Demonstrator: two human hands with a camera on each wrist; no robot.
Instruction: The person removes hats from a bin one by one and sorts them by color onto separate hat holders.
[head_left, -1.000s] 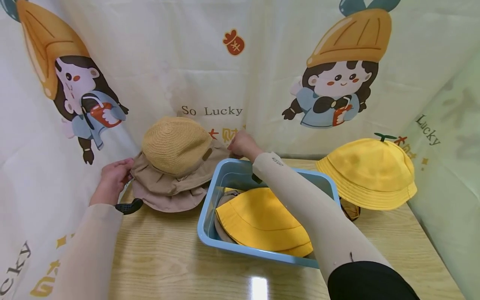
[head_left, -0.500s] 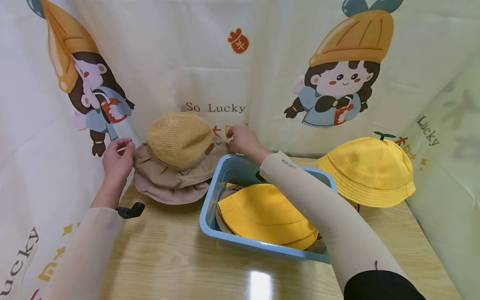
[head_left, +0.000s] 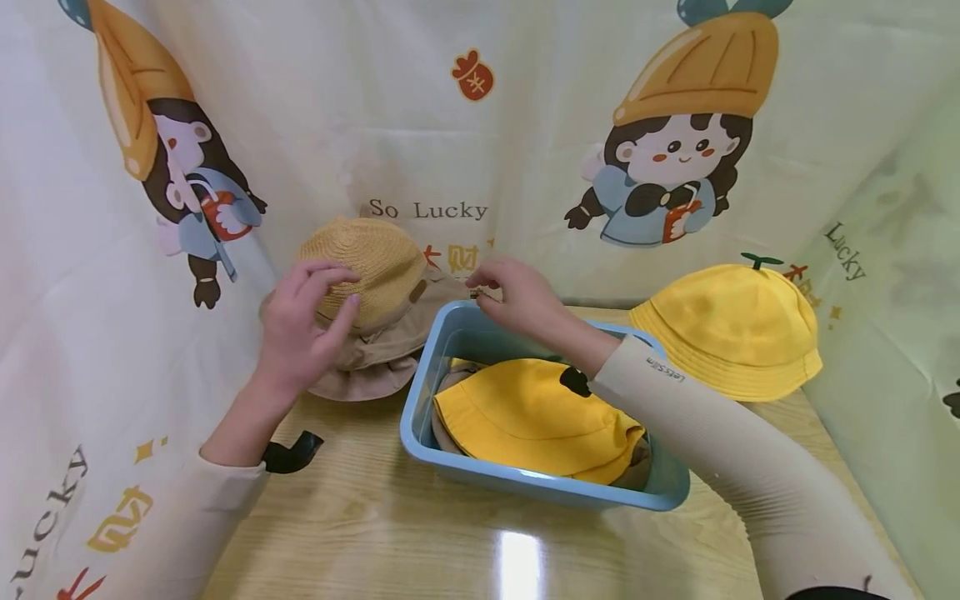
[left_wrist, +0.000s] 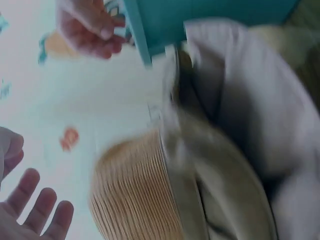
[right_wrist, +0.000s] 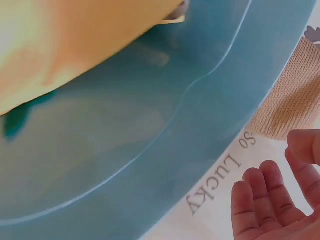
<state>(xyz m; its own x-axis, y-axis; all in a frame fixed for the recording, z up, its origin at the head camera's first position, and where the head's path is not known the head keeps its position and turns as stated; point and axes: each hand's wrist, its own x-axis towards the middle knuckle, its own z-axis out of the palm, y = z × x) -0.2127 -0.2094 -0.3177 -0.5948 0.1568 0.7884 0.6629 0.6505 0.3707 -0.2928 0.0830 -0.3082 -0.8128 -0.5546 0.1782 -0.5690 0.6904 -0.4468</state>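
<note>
My left hand (head_left: 303,325) hovers in front of the tan knitted hat (head_left: 367,262), its fingers spread and holding nothing. That hat sits on top of stacked beige brimmed hats (head_left: 397,333) at the back left; the left wrist view shows its ribbed crown (left_wrist: 135,190) beside their folds. Loosely bent and without a grip on anything, my right hand (head_left: 528,300) is above the back-left rim of the blue bin (head_left: 423,400). A folded yellow hat (head_left: 517,417) lies in the bin over brownish hats that are mostly covered.
A yellow bucket hat (head_left: 735,333) with a green sprout on top sits right of the bin. Printed cloth (head_left: 525,150) hangs behind and at both sides. The wooden table (head_left: 352,508) extends in front.
My left hand has left the beige brim's left edge and swung right, in front of the knitted hat. My right hand has come off the brim's right side and shifted right over the bin.
</note>
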